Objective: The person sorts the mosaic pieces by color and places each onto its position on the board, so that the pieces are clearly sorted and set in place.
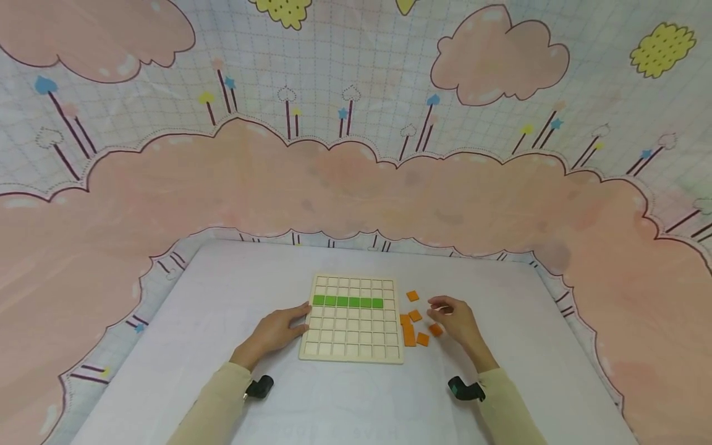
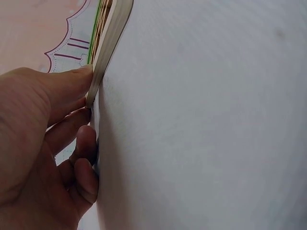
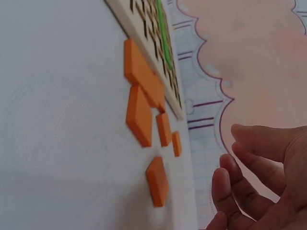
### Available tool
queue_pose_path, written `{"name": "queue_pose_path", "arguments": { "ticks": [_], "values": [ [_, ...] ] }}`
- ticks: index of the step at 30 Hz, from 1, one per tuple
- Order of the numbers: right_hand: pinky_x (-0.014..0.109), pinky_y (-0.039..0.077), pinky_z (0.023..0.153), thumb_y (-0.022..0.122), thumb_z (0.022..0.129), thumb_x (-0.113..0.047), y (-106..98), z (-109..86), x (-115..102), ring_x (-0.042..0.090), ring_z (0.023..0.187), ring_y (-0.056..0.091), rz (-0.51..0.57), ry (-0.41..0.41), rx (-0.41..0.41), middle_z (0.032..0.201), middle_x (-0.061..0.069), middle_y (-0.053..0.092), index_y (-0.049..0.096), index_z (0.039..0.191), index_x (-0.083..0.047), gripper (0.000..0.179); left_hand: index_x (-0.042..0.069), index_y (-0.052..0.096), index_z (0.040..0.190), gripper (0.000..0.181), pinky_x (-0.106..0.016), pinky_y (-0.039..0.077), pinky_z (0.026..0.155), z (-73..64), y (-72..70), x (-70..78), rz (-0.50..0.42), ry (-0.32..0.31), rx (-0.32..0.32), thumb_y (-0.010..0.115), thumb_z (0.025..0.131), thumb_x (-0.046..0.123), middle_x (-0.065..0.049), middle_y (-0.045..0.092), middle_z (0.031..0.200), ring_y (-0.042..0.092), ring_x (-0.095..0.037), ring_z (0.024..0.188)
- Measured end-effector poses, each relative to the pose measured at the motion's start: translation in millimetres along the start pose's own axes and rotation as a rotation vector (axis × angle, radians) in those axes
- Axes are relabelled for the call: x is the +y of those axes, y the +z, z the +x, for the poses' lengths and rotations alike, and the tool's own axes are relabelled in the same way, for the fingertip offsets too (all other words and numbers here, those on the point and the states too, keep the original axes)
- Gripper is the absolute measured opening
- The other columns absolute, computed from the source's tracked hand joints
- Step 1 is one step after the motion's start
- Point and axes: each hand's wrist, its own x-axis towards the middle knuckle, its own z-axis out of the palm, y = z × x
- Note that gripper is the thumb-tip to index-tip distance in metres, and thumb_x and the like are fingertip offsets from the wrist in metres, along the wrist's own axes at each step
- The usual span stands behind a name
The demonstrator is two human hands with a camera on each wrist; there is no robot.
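There, your left hand [image 1: 275, 329] grips the left edge of the grid board [image 1: 351, 340], thumb and fingers against it. Your right hand [image 1: 459, 319] holds bent fingers apart near orange tiles [image 1: 409, 335]; your right wrist view alone reveals their thickness.

Right hand [image 3: 265, 170] near orange tiles [image 3: 139, 117]

On the table [image 1: 250, 272], the board [image 1: 353, 340] lies right of the left hand [image 1: 276, 330], touching it, with a row of tiles [image 1: 348, 302] in it. Loose pieces [image 1: 409, 335] lie left of the right hand [image 1: 457, 318], beside the board.
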Motion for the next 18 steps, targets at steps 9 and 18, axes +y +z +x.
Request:
{"name": "queue_pose_path", "arguments": {
  "ticks": [9,18],
  "values": [
    [0.031,0.053,0.079,0.067,0.091,-0.015,-9.1,-4.4,16.8,0.022,0.092,0.064,-0.076,0.021,-0.041,0.105,0.011,0.07,0.07,0.115,-0.006,0.026,0.018,0.051,0.144,0.053,-0.055,0.039,0.113,2.2,0.2,-1.3,-0.006,0.022,0.01,0.065,0.094,0.029,0.002,0.047,0.152,0.046,-0.033,0.139],
    [0.039,0.054,0.087,0.07,0.087,-0.007,-5.8,-9.1,33.9,0.021,0.096,0.064,-0.096,0.036,-0.102,0.11,0.012,0.072,0.07,0.117,-0.004,0.03,0.017,0.051,0.144,0.053,-0.055,0.039,0.113,1.1,-0.9,0.0,-0.009,0.017,0.005,0.065,0.095,0.029,0.0,0.047,0.152,0.046,-0.035,0.138]
  ]
}}
